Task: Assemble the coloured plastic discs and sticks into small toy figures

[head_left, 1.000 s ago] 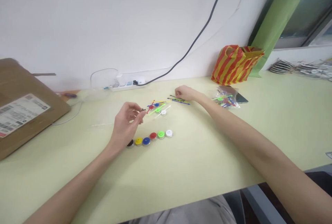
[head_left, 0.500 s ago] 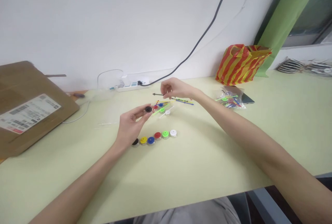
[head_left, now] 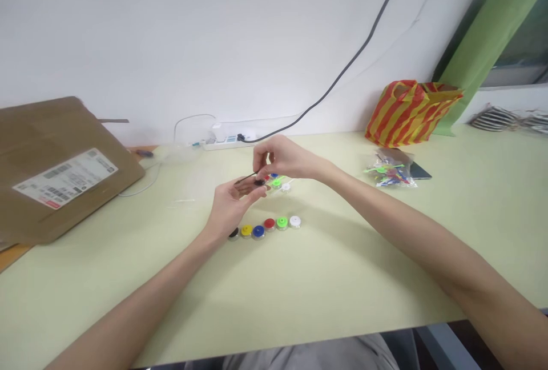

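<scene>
Along the near edge of the counter [head_left: 342, 267], grey cloth [head_left: 312, 353] is covering your lap. Next, one curving row of six clear-based pieces is standing on the surface, from your left: black-topped piece [head_left: 233, 233], partly behind your wrist; yellow-topped piece [head_left: 247, 230]; blue-topped piece [head_left: 258, 231]; red-topped piece [head_left: 269, 224]; green-topped piece [head_left: 282, 222]; white-topped piece [head_left: 295, 221].

Above and beyond the row, your left hand [head_left: 233, 204] is holding one black disc [head_left: 259, 182] between thumb and fingers. Your right hand [head_left: 285, 159] is pinching one thin black arrow [head_left: 246, 177] in its fingertips, directly at the disc. Half a second ago that arrow was hanging apart from the disc; now you are bringing the two black parts together, so the work is passing from fetching to fitting. Whether the arrow is seating on the disc, you cannot tell from this angle.

Just behind the hands, a green spinner [head_left: 276, 184] and a white spinner [head_left: 285, 187] are lying on the counter, red and blue pieces partly showing beside them.

Farther off: on your left, a labelled cardboard box [head_left: 64, 170] is leaning; on your right, a clear bag of coloured parts [head_left: 390, 170] is resting. Against the wall, a power strip [head_left: 226, 140] and a striped bag [head_left: 413, 113] are standing.
</scene>
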{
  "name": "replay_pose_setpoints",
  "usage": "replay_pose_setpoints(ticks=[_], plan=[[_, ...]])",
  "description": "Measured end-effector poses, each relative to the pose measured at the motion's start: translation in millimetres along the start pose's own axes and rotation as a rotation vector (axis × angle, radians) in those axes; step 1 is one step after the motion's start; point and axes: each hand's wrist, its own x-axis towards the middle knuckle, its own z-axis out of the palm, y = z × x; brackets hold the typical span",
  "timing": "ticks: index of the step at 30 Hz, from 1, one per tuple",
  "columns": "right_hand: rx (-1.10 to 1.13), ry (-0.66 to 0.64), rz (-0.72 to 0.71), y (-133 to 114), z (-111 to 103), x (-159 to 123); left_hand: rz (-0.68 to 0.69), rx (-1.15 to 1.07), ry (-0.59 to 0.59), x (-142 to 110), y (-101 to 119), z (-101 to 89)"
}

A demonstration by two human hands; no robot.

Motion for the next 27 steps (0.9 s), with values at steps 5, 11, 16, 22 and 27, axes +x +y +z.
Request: replay_pose_setpoints(ticks=[5, 11, 16, 22, 27], plan=[[0.109, -0.059, -0.011, 1.1, 0.7, 0.4, 0.017, -0.046, -0.015, -3.5, 9.0, 3.2], [0.067, -0.019, -0.024, -1.9, 1.6, 0.0, 0.051, -0.016, -0.008, -1.7, 10.6, 0.0], [-0.007, 0.036, 0.047, -6.2, 2.6, 0.7, 0.060, -0.008, 0.065, 0.2, 8.1, -0.7], [0.057, -0.093, 0.086, -2.9, 0.0, -0.7, 0.114, 0.095, 0.122, 1.3, 4.5, -2.3], [0.173, -0.179, 0.160, -3.5, -5.4, -3.2, 0.186, 0.169, 0.144, -0.5, 4.6, -3.5]])
